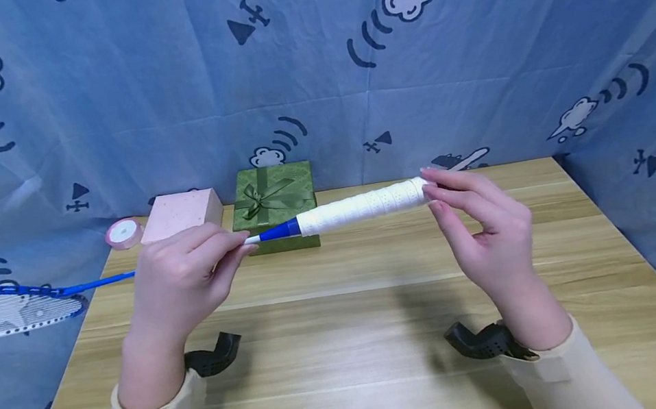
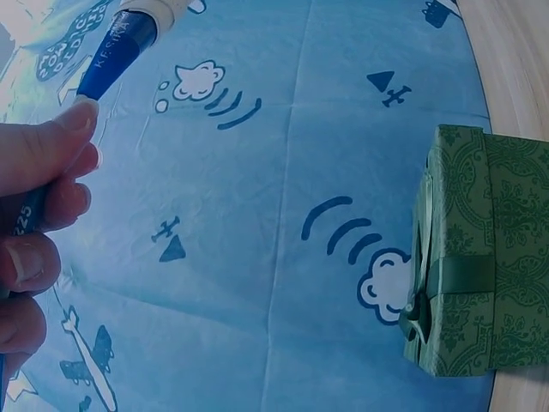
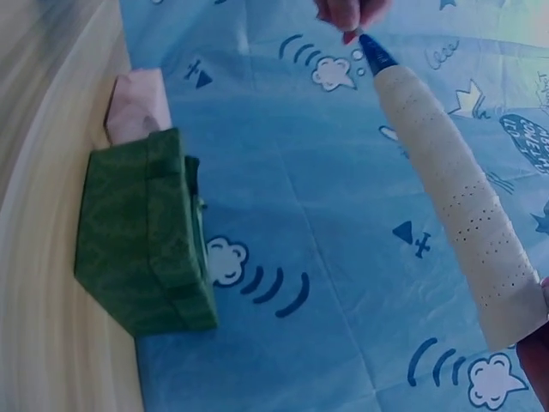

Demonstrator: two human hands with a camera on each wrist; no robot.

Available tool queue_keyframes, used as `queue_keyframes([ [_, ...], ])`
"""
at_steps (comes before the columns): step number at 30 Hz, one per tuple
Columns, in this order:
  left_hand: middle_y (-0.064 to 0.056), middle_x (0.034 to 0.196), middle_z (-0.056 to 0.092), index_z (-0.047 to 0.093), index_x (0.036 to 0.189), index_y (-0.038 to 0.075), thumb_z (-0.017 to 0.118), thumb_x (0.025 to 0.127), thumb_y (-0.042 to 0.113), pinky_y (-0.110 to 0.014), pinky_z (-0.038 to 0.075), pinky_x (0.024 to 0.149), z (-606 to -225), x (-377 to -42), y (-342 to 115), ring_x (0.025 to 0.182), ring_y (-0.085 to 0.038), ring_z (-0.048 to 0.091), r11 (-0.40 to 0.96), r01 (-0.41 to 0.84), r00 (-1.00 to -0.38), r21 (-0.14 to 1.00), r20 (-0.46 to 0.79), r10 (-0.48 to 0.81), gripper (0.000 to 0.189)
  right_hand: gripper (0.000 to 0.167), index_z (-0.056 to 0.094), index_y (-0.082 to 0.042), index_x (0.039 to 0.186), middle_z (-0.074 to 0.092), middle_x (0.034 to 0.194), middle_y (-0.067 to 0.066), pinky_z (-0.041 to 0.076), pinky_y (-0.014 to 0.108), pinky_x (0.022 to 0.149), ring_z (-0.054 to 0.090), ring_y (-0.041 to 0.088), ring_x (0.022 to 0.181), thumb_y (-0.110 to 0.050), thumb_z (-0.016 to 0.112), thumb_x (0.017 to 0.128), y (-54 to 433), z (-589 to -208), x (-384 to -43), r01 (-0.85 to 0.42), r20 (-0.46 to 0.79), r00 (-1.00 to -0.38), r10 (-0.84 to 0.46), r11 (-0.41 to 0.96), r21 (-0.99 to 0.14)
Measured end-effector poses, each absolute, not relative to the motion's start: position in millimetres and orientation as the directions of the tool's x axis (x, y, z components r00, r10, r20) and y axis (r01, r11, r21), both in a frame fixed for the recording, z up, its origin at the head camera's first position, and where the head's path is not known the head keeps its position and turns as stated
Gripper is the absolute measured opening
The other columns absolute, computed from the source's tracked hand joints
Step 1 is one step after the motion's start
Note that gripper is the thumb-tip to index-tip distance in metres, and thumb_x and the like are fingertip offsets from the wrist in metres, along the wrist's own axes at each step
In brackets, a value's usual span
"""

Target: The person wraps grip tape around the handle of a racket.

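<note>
A blue badminton racket [image 1: 279, 229] is held up above the table, its strung head at far left in the head view. White perforated grip tape [image 1: 362, 206] covers its handle. My left hand [image 1: 187, 271] pinches the shaft just past the blue cone; in the left wrist view, the fingers [image 2: 34, 163] curl round the shaft. The right hand [image 1: 487, 232] holds the butt end of the wrapped handle between thumb and fingertips. The right wrist view shows the wrap [image 3: 463, 206] along its length, with only a sliver of that hand at the edge.
Behind the racket stands a green gift box [image 1: 273, 191] with a ribbon bow. To its left are a pink box [image 1: 179, 211] and a roll of ribbon or tape [image 1: 124, 233]. A wooden table [image 1: 346, 340] lies below, with patterned blue cloth [image 1: 307, 48] behind.
</note>
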State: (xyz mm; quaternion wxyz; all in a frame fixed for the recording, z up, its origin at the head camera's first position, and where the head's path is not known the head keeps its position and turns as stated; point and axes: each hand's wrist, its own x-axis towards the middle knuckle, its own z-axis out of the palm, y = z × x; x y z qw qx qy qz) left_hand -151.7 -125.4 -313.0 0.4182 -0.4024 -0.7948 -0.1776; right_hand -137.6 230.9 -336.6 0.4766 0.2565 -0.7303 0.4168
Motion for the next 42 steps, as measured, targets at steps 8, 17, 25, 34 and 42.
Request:
queue_keyframes([
  [8, -0.001, 0.072, 0.07, 0.08, 0.088, 0.009, 0.06, 0.106, 0.034, -0.032, 0.046, 0.049, -311.8, -151.5, -127.9, 0.054, -0.012, 0.057, 0.591, 0.806, -0.337, -0.024, 0.803, 0.492, 0.036, 0.028, 0.077, 0.007, 0.097, 0.075, 0.108, 0.021, 0.053, 0.018, 0.091, 0.071, 0.02, 0.104, 0.023, 0.077, 0.073, 237.5, -334.1, -137.2, -0.767, 0.885, -0.465, -0.024, 0.51, -0.389],
  [17, 0.0, 0.073, 0.07, 0.08, 0.088, 0.01, 0.066, 0.101, 0.028, -0.03, 0.044, 0.049, -312.5, -152.0, -134.5, 0.054, -0.009, 0.055, 0.572, 0.82, -0.346, -0.008, 0.789, 0.508, 0.026, 0.026, 0.075, 0.005, 0.108, 0.069, 0.108, 0.024, 0.048, 0.02, 0.095, 0.063, 0.033, 0.102, -0.019, 0.071, 0.099, 244.9, -330.0, -139.6, -0.849, 0.872, -0.43, -0.233, 0.432, -0.303],
  [25, 0.0, 0.077, 0.073, 0.081, 0.091, 0.011, 0.077, 0.093, 0.02, -0.031, 0.047, 0.052, -311.6, -151.3, -137.8, 0.057, -0.011, 0.06, 0.55, 0.835, -0.386, 0.038, 0.751, 0.535, 0.01, 0.024, 0.074, 0.004, 0.109, 0.066, 0.112, 0.024, 0.05, 0.02, 0.099, 0.065, 0.029, 0.108, -0.018, 0.07, 0.1, 249.9, -327.6, -138.6, -0.865, 0.824, -0.453, -0.34, 0.392, -0.313],
  [34, 0.002, 0.075, 0.072, 0.081, 0.089, 0.012, 0.063, 0.104, 0.033, -0.026, 0.043, 0.05, -312.6, -154.5, -139.2, 0.055, -0.008, 0.056, 0.527, 0.85, -0.362, 0.033, 0.761, 0.538, 0.031, 0.033, 0.073, 0.002, 0.113, 0.068, 0.115, 0.02, 0.048, 0.015, 0.098, 0.064, 0.024, 0.109, -0.028, 0.062, 0.105, 251.5, -327.6, -137.7, -0.868, 0.786, -0.457, -0.417, 0.403, -0.291],
  [42, 0.003, 0.073, 0.071, 0.081, 0.087, 0.013, 0.06, 0.105, 0.034, -0.027, 0.043, 0.049, -312.1, -155.0, -135.0, 0.054, -0.007, 0.056, 0.545, 0.838, -0.329, -0.022, 0.778, 0.536, 0.035, 0.035, 0.074, 0.004, 0.107, 0.071, 0.107, 0.017, 0.05, 0.017, 0.098, 0.068, 0.021, 0.107, -0.03, 0.064, 0.103, 251.8, -329.8, -137.0, -0.866, 0.815, -0.448, -0.367, 0.405, -0.294],
])
